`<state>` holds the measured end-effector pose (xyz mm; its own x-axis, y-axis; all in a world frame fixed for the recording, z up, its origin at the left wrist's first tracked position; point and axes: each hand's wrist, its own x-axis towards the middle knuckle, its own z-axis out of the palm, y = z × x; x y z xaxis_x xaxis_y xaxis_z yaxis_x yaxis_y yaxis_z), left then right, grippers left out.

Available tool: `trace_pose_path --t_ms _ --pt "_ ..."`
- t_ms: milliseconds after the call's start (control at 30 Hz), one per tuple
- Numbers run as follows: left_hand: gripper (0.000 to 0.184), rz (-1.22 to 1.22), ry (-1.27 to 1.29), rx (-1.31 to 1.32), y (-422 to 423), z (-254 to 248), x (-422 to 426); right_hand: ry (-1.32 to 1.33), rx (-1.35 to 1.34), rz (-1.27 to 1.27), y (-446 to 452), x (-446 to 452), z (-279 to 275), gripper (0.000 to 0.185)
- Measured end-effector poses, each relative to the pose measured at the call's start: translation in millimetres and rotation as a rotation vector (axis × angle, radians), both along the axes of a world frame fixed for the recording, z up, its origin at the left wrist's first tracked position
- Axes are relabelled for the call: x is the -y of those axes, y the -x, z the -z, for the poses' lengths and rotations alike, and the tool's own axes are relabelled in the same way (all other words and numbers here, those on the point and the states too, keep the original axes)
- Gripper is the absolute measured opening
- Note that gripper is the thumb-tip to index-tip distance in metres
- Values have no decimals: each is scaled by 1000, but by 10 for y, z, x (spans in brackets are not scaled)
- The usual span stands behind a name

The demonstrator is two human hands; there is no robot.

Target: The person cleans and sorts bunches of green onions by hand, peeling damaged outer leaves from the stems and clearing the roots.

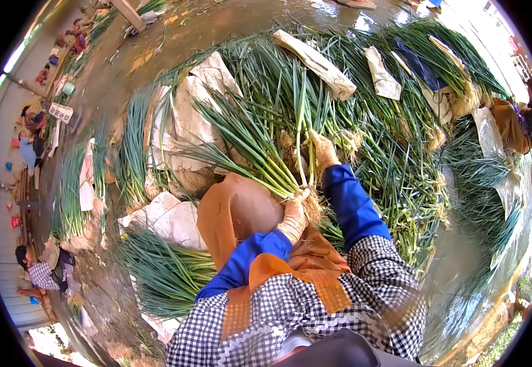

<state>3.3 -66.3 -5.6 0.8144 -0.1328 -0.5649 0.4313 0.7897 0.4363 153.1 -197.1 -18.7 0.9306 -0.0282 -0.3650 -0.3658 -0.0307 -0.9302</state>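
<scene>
- Head view: scallion pile (394, 189), centre to right of frame.
- Bunch (276, 173), mid-frame — long axis up-left from the left hand (294, 215), the nearer, wrapped around its root end.
- Right hand (323, 148), just above right — seemingly pinching upright stalks (312, 164).

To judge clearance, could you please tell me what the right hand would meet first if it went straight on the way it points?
The right hand would first meet the stalks at its fingers; beyond them, probably the green onion pile, though depth is hard to judge.
</scene>
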Motion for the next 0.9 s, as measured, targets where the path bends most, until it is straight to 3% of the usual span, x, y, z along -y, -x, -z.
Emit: trace_pose_path --t_ms 67,167,200,267,333,433,500,567,600,633,667,700,767,833,867,900 --pt "12 -4 26 -16 -21 51 6 498 567 131 44 11 692 36" --pt "11 30 116 -33 18 -23 -45 945 885 10 791 -116 -236 20" --pt "11 -1 108 -64 -7 9 -52 602 687 -219 1059 -36 -429 13" --pt "12 -72 30 -44 -36 16 -22 -1 76 -403 1600 121 -809 20" --pt "10 -45 34 -24 -29 41 -24 175 -283 -351 1949 416 -1213 27" --pt "8 -47 48 -50 -32 32 -37 140 -469 -139 2242 1422 -892 19" --pt "8 -42 46 -48 -30 -49 -23 214 -594 -89 2337 1811 -643 28" --pt "9 -40 97 36 -26 -122 8 1297 -250 -684 1964 1201 -1029 37" --pt "9 -4 162 53 -38 -127 18 857 1 -331 1847 924 -978 31" --pt "9 59 98 33 -11 -142 -16 772 206 -336 1727 806 -436 29" --pt "10 105 96 50 0 -82 -51 70 -52 -167 1523 473 -421 32" --pt "10 158 93 67 8 18 -70 448 32 -261 1394 253 -412 35" --pt "12 97 -15 22 -10 85 -55 746 95 -477 1209 -32 -587 31" --pt "11 -5 -33 1 -44 239 -30 1021 438 -631 1262 -102 -668 32" --pt "8 -7 -19 4 -48 300 -21 935 394 -522 1318 -92 -572 30" --pt "6 -17 -12 -1 -2 317 -54 902 494 -640 1407 -25 -735 31"
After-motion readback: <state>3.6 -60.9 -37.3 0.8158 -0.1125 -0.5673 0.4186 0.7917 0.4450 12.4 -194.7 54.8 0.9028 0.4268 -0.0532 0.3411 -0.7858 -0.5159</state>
